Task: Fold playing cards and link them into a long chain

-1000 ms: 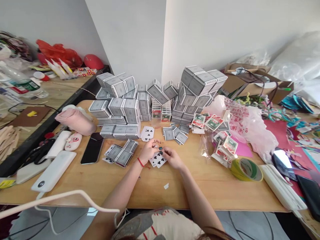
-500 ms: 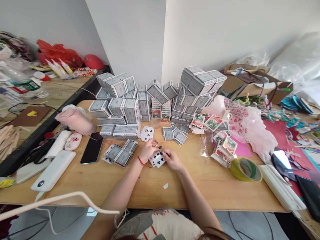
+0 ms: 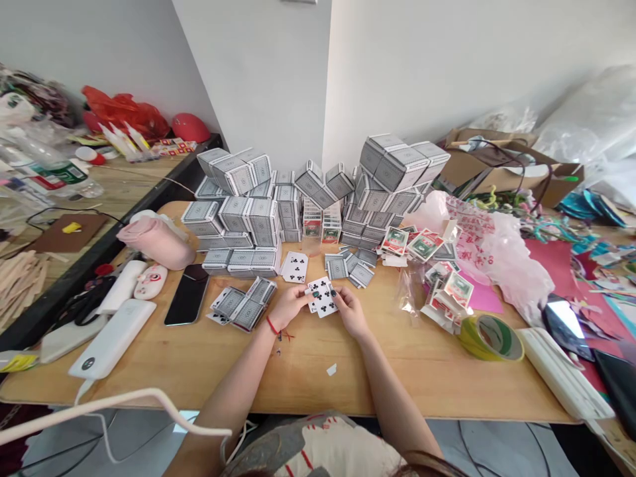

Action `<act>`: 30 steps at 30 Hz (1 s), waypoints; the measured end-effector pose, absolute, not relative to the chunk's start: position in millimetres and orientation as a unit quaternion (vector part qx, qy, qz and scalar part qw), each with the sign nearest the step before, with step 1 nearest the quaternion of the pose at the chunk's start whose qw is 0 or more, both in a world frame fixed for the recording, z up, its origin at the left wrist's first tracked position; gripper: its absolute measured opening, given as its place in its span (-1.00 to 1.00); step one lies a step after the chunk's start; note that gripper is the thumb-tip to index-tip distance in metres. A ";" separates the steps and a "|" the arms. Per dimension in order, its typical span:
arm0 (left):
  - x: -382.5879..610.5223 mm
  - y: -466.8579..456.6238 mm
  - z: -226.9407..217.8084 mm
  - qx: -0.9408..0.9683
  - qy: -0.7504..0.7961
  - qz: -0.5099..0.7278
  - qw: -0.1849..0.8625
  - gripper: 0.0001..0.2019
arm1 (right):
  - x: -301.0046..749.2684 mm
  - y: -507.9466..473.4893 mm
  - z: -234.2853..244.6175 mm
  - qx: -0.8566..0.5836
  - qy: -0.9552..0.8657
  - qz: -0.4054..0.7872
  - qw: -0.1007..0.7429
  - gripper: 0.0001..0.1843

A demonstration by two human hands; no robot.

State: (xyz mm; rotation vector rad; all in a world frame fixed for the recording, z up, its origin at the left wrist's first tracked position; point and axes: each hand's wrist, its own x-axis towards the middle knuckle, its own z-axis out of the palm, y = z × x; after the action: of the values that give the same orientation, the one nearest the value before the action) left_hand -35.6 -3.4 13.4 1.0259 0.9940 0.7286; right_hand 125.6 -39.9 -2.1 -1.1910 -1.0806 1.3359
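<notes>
Seen from above, a person's left hand [image 3: 287, 306] and right hand [image 3: 350, 311] meet over a pale wooden table [image 3: 397, 371]. Between them they pinch a small set of playing cards [image 3: 322, 296], fingertips closed on opposite edges. The cards are just above the table's middle, with the top one face up and showing black club pips. How many cards are in the set cannot be told.

Just beyond the hands, a single club card [image 3: 295, 267] lies face up. To the left is a loose heap of face-down cards [image 3: 243, 306] with grey patterned backs. Behind them, small rectangular card boxes [image 3: 248, 218] in the same grey print are piled high against the white wall.

On the right, a thin, crinkled pink plastic bag [image 3: 477, 238] carries red writing too small to read. Beside it lie flat red-and-green packets [image 3: 422, 245] and a roll of yellow-green tape [image 3: 491, 336]. On the left are a glossy black phone [image 3: 187, 301], a smooth white power bank [image 3: 112, 338] and a soft pink rolled cloth [image 3: 156, 240].
</notes>
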 end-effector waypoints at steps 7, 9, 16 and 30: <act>-32.9 -6.3 3.9 0.518 0.470 0.338 0.629 -0.78 | 124.3 -40.2 -1.9 -0.464 -0.418 0.596 0.506 -0.66; -30.6 -5.7 3.0 0.511 0.479 0.340 0.628 -0.79 | 124.3 -40.4 -1.6 -0.468 -0.416 0.600 0.497 -0.66; -31.8 -4.5 6.8 0.439 0.456 0.337 0.696 -0.74 | 122.2 -40.3 -4.1 -0.451 -0.411 0.597 0.521 -0.68; -37.6 -6.8 6.6 0.424 0.425 0.314 0.735 -0.74 | 119.8 -46.4 -10.0 -0.500 -0.468 0.511 0.519 -0.70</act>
State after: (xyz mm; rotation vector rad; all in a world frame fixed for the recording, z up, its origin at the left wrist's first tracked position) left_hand -37.6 -6.8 6.6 0.9329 0.9340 0.6911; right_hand 119.8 -46.4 -10.0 -1.1994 -1.1228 1.2258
